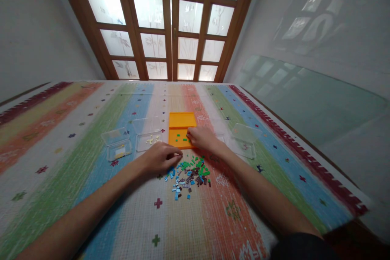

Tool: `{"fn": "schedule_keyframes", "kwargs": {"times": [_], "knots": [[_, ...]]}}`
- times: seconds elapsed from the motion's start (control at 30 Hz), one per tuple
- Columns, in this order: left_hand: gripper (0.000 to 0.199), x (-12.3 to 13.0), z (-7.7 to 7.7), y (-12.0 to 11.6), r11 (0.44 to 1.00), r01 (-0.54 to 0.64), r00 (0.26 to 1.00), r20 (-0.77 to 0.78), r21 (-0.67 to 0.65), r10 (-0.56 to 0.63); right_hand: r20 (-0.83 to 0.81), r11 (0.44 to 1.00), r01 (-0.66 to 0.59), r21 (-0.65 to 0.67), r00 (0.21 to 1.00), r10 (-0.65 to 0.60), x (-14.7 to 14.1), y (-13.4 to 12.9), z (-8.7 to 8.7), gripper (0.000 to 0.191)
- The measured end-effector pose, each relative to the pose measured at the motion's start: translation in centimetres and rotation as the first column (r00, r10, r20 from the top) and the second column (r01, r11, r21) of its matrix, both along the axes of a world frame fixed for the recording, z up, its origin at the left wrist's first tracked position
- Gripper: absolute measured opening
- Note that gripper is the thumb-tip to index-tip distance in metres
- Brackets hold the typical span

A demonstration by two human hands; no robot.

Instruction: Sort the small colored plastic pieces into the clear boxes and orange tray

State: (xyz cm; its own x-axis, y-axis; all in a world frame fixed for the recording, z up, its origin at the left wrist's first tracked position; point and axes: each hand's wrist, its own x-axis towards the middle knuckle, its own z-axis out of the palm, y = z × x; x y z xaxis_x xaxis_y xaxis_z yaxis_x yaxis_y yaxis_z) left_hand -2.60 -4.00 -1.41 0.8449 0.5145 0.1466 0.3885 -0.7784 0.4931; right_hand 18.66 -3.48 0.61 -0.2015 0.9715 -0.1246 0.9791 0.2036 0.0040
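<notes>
My right hand [201, 137] reaches over the lower half of an open orange box [174, 143], its fingers pinched together. A bit of green shows at those fingertips, seemingly a small building brick. Several green bricks [184, 139] lie apart inside the box. Just in front of the box, my left hand [161, 157] is closed, thumb and fingertips together at the upper left edge of a loose pile of bricks [189, 176]. Whatever those fingers may hold is too small to make out. Green, blue, light blue and dark brown pieces make up the pile.
Left of the orange box stand a clear container [140, 144] with pale yellow pieces and another clear container [110, 153] with yellow and white contents. To the right, partly behind my right arm, is a clear open container [249, 150]. A striped cloth [137, 219] covers the table.
</notes>
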Motion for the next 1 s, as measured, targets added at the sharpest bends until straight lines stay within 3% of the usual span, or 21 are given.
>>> {"fn": "schedule_keyframes", "kwargs": {"times": [0.27, 1.0], "knots": [[0.033, -0.2, -0.9, 0.0, 0.996, 0.088, 0.996, -0.028, 0.029, -0.087, 0.024, 1.000, 0.004, 0.018, 1.000, -0.004, -0.2, -0.1, 0.0, 0.036], [0.032, -0.2, -2.0, 0.0, 0.996, 0.080, 0.996, -0.034, 0.037, -0.078, 0.012, 0.994, 0.066, 0.082, 0.998, -0.068, 0.2, 0.0, -0.4, 0.036]]}}
